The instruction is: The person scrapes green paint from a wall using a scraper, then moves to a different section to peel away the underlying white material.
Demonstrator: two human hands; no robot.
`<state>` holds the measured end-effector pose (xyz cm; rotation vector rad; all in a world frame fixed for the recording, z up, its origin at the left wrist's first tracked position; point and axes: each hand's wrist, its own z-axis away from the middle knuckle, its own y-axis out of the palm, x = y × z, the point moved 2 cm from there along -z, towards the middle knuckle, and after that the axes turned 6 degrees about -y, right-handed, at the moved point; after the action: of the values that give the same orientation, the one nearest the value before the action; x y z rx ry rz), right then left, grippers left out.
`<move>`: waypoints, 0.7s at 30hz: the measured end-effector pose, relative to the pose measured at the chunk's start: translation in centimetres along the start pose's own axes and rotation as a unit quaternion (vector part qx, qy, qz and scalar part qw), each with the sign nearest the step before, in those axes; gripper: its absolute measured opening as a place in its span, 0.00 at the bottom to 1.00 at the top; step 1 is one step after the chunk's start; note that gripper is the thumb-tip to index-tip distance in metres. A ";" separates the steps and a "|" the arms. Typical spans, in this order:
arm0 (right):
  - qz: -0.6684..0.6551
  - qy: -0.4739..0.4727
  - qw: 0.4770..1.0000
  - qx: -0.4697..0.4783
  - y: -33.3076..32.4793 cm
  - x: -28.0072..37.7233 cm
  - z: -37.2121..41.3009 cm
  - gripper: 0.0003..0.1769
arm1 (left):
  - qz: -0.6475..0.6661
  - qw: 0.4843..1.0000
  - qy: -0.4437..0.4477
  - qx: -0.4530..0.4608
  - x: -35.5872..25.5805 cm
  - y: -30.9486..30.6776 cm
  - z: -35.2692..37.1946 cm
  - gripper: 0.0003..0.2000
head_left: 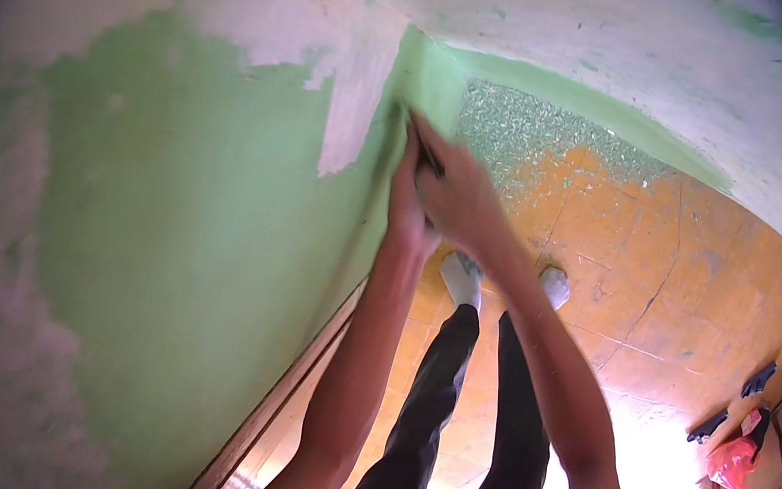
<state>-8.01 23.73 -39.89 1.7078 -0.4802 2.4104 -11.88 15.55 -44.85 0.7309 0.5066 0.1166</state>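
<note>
Both my hands come together at the wall corner, around a thin, dark scraper (429,146) that is mostly hidden by my fingers. My right hand (463,200) is wrapped round it, slightly blurred. Pressed close against that hand, my left hand (407,201) also closes on the tool near the wall. The tool's tip end lies by the green painted wall (189,174) at the corner. Bare whitish patches (348,127) show where the green coat is gone.
Green and white paint flakes (529,134) cover the orange tiled floor (614,238) below the corner. My feet (462,277) stand close to the left wall. A red plastic bag (732,463) and dark items (710,427) lie at the right, near a bright opening.
</note>
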 end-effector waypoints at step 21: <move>-0.277 0.208 0.936 0.058 -2.1 -1.0 12.9 0.35 | -0.244 0.946 -0.103 -0.188 7.0 -0.9 10.3 0.24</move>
<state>4.48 21.33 -36.60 1.1050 0.1860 2.2886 -0.86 10.50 -41.73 0.2245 0.4349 -0.3195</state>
